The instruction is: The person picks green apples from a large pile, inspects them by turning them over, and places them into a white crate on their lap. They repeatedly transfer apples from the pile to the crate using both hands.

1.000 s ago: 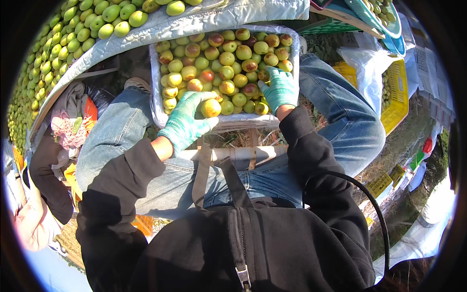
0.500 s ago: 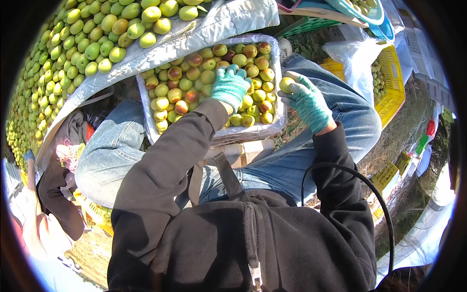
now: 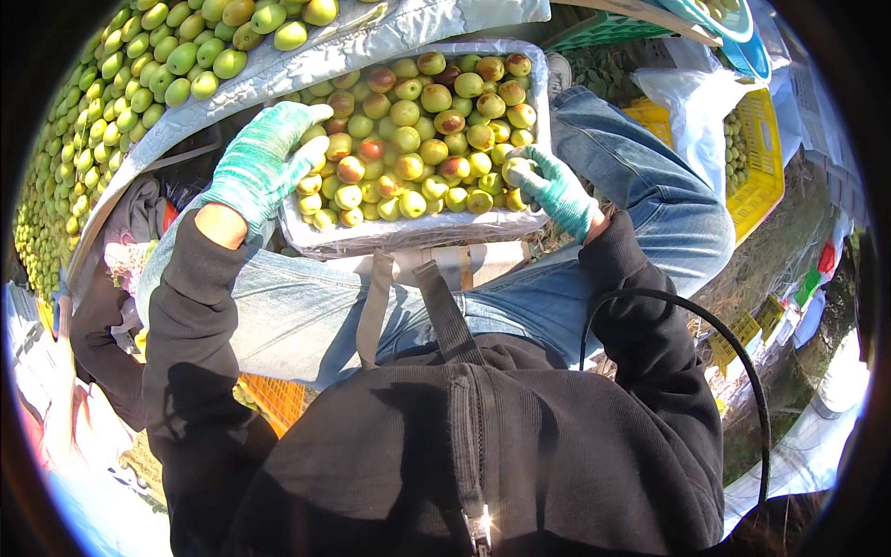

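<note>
A lined box (image 3: 408,239) full of green and reddish jujubes (image 3: 408,139) sits in front of me between my knees. My left hand (image 3: 263,165), in a teal glove, is at the box's left end, thumb and fingers apart over the rim and the outermost fruit. No fruit shows in it. My right hand (image 3: 561,197), gloved alike, is at the box's right end with its fingers bent round a pale jujube (image 3: 513,169). Its fingertips partly cover that fruit, low over the others.
A large heap of green jujubes (image 3: 102,121) lies on a pale quilted cover (image 3: 325,74) at the left and far side. To the right stands a yellow crate (image 3: 763,176) with a white plastic bag (image 3: 691,107). A black cable (image 3: 733,343) loops beside my right arm.
My left hand has left the fruit in the middle and moved to the box's left end. My right hand has moved left and slightly down with its jujube, over the box's right end.
</note>
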A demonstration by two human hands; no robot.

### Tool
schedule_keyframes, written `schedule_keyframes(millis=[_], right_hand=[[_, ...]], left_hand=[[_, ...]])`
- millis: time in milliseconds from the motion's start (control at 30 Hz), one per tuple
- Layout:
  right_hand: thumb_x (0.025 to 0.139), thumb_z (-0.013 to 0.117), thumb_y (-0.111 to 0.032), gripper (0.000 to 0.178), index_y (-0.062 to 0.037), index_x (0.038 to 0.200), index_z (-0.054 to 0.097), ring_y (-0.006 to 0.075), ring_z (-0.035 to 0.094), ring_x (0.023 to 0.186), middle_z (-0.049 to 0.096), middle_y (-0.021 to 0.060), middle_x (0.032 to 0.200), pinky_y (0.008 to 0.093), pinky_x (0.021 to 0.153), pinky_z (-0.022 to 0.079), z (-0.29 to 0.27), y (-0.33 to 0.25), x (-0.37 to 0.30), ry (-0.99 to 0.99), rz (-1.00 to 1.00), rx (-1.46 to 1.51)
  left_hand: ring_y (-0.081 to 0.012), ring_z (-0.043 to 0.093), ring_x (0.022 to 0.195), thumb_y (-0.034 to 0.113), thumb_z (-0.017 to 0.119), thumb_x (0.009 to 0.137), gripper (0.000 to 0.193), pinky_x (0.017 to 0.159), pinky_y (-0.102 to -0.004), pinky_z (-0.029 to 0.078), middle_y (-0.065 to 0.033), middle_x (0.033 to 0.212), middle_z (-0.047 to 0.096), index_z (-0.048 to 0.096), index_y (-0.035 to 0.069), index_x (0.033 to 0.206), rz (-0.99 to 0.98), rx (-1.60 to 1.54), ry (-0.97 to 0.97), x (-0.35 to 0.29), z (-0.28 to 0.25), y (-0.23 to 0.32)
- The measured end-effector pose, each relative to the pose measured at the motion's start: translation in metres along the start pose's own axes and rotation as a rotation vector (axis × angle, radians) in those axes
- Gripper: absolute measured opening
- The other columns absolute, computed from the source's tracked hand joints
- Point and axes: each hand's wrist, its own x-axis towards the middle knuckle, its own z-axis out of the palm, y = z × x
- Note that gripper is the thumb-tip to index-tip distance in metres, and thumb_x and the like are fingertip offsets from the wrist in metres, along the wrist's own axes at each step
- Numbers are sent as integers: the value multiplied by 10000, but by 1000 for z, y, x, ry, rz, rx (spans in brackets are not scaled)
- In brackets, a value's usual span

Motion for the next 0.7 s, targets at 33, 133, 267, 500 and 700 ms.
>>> schedule_keyframes(millis=[33, 133, 267, 500, 700], right_hand=[[846, 672, -226, 370, -25, 1124, 535, 133, 594, 802, 611, 83, 966, 266, 711, 509, 12, 4, 2, 17, -55, -109], [718, 744, -111, 431, -44, 1097, 551, 205, 617, 895, 620, 112, 980, 302, 802, 509, 35, 11, 3, 96, -213, -480], [695, 764, -87, 458, -46, 1107, 568, 205, 617, 908, 626, 102, 992, 298, 821, 506, 50, 13, 2, 133, -216, -469], [752, 737, -47, 483, -49, 1186, 525, 134, 587, 954, 585, 66, 1071, 276, 831, 513, 43, 13, 5, 57, -66, -59], [724, 738, -80, 527, -118, 1211, 541, 154, 578, 925, 577, 76, 1047, 290, 782, 508, 38, 4, 9, 293, -314, -630]], left_hand=[[-323, 529, 1126, 238, 588, 900, 401, 986, -386, 419, -162, 1191, 561, 538, 106, 1275, 13, -10, 29, 2, 1, -2], [-330, 544, 1066, 247, 586, 889, 373, 933, -399, 444, -145, 1156, 577, 557, 118, 1238, -1, 323, -154, 17, 6, -13], [-330, 558, 1026, 226, 586, 877, 390, 905, -413, 448, -147, 1094, 584, 535, 119, 1249, 231, 151, 15, 17, 10, -24], [-335, 575, 977, 224, 580, 876, 365, 858, -425, 465, -154, 1058, 591, 546, 113, 1222, 197, 163, 6, 16, 4, -30], [-312, 596, 928, 244, 604, 845, 273, 798, -412, 485, -119, 965, 613, 617, 84, 1066, 175, 193, -58, 19, -4, -10]])
